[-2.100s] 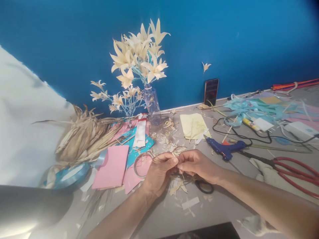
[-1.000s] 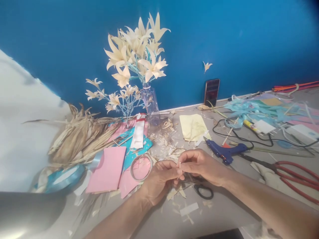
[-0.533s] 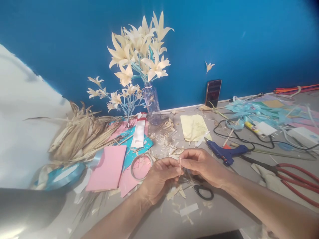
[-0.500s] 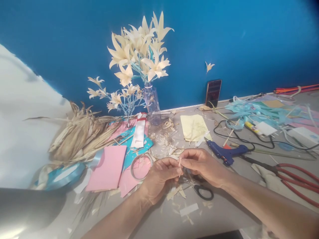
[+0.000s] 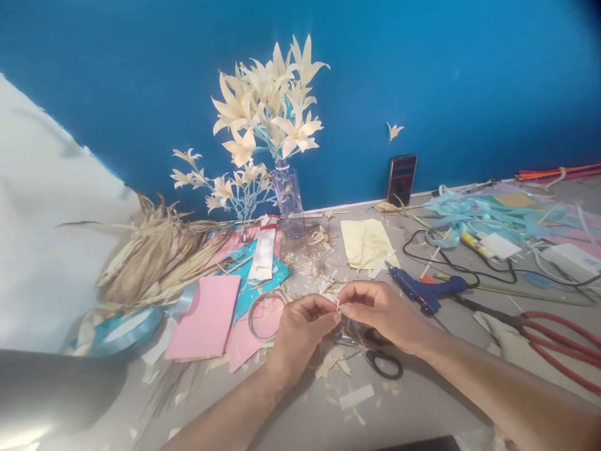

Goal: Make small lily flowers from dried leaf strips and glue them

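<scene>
My left hand point(image 5: 305, 332) and my right hand point(image 5: 382, 313) meet fingertip to fingertip above the middle of the table. Between the pinched fingers sits a small pale piece point(image 5: 339, 306), mostly covered by them; both hands grip it. Black-handled scissors point(image 5: 385, 364) lie just below my right hand, partly hidden by it. Scattered pale scraps point(image 5: 335, 362) surround the scissors. A roll of tape point(image 5: 251, 322) rests left of my left hand on pink paper.
Blue glue gun point(image 5: 425, 288) and red-handled scissors point(image 5: 554, 332) lie right. Behind stand a bottle point(image 5: 290, 203) of pale flowers and a phone point(image 5: 401, 180). Pink paper point(image 5: 204, 318), blue ribbon point(image 5: 126, 331) and dried husks point(image 5: 141, 263) are left. Yellow paper point(image 5: 369, 244) lies beyond my hands.
The pale piece shows less between my fingertips, and my fingers have shifted slightly around it. The whole view has moved a little.
</scene>
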Demonstrator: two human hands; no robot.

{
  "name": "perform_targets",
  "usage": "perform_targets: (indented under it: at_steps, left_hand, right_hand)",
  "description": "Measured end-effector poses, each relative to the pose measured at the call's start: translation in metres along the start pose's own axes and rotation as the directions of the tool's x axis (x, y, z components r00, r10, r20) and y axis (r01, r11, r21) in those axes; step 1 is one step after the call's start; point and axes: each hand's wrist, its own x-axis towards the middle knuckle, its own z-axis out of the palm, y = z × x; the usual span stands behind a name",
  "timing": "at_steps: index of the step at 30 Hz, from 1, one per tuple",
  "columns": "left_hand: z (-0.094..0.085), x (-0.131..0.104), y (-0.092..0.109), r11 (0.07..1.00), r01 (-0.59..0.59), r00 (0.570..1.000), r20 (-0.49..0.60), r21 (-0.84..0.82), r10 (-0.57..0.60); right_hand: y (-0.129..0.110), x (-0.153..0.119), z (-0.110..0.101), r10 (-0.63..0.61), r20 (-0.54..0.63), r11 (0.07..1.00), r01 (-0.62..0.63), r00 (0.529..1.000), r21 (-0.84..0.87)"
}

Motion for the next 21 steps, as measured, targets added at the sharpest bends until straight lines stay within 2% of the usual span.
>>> perform_targets:
  at_steps: [3, 8, 17, 21]
  left_hand:
    - [0.0001, -0.0009, 0.0004, 0.993, -0.046, 0.998, -0.039, 0.106, 0.05]
    - [0.0, 0.0003, -0.0022, 0.999, 0.042, 0.998, 0.044, -0.006, -0.042]
    - [-0.0031, -0.0006, -0.0071, 0.999, 0.022, 0.997, 0.078, 0.04, -0.025]
    - [-0.0024, -0.001, -0.0063, 0.998, 0.051, 0.992, 0.119, -0.04, -0.046]
  right_hand:
    - [-0.0029, -0.0012, 0.0008, -0.005, 0.005, 0.999, 0.005, 1.0, -0.043]
    - [-0.0055, -0.0017, 0.0016, -0.017, 0.012, 0.998, 0.018, 1.0, -0.06]
    - [-0.0031, -0.0031, 0.0024, -0.032, 0.04, 0.996, 0.035, 0.999, -0.08]
    - [-0.0044, -0.0022, 0.0049, 0.008, 0.012, 0.999, -0.008, 1.0, -0.038]
